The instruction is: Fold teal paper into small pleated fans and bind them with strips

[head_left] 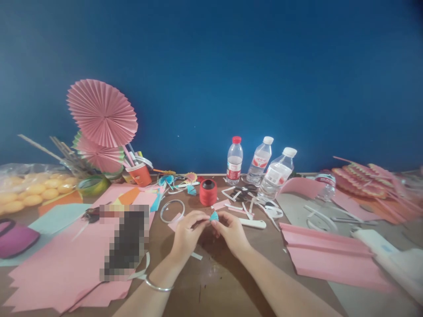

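Observation:
Between my two hands, above the brown table, is a small pleated blue paper fan (214,216). My left hand (190,229) pinches its left side with thumb and forefinger. On the other side, my right hand (231,232) grips its right lower edge the same way. The palms and some fingertips are turned out of sight. Just beyond the hands stands a red spool (208,193) of thread or tape with a dark core. A white-handled tool (253,223) lies beside my right hand, and a clear ring (172,211) lies behind my left hand.
Three water bottles (234,165) stand near the blue wall. Pink paper sheets (66,259) spread on the left, with an orange cup (139,174) of pens behind. Large pink paper fans (103,113) rise there. Folded pink paper (330,251) and a white device (390,255) lie right.

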The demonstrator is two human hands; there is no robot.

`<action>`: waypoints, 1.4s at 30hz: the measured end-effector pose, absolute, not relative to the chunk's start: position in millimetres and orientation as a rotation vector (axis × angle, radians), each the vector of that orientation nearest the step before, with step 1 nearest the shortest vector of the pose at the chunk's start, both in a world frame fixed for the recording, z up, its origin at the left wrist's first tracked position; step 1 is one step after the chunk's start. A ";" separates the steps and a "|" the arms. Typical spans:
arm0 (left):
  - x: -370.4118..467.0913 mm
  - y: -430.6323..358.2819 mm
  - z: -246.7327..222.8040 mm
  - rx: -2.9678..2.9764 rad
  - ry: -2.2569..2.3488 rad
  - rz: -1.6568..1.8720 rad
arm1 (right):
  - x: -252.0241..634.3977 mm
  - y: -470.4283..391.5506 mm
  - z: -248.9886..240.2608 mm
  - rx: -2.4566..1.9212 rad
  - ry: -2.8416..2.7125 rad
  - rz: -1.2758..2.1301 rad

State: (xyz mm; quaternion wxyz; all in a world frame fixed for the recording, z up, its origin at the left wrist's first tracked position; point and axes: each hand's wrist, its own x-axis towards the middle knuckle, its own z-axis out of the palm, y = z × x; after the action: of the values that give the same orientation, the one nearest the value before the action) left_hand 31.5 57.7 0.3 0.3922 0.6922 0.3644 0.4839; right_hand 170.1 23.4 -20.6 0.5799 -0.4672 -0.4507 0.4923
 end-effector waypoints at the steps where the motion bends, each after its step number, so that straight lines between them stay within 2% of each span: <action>1: 32.4 57.4 -0.8 1.738 0.915 1.223 | 170.4 23.8 -20.6 -1.098 -1.049 1.145; 11: 33.8 62.6 -8.5 1.401 1.014 1.057 | 175.1 24.7 -21.3 -1.224 -1.131 0.955; 19: 36.5 61.4 -19.6 1.073 0.975 1.014 | 165.8 20.1 -17.3 -1.044 -0.982 1.010; 29: 36.6 62.9 -14.5 0.795 0.733 1.120 | 162.4 8.4 -14.9 -1.175 -1.224 0.836; 35: 26.9 57.9 -4.5 0.267 0.369 1.048 | 162.7 2.1 -13.7 -1.221 -1.427 0.764; 42: 27.7 55.4 2.6 -0.004 0.316 1.044 | 163.1 4.4 -15.6 -1.255 -1.399 0.773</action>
State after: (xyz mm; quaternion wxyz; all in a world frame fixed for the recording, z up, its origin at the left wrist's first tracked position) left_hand 27.7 55.4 2.6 0.8549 -0.0017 0.1501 0.4965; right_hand 163.1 4.4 -15.6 0.5269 -0.5248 -0.5851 0.3234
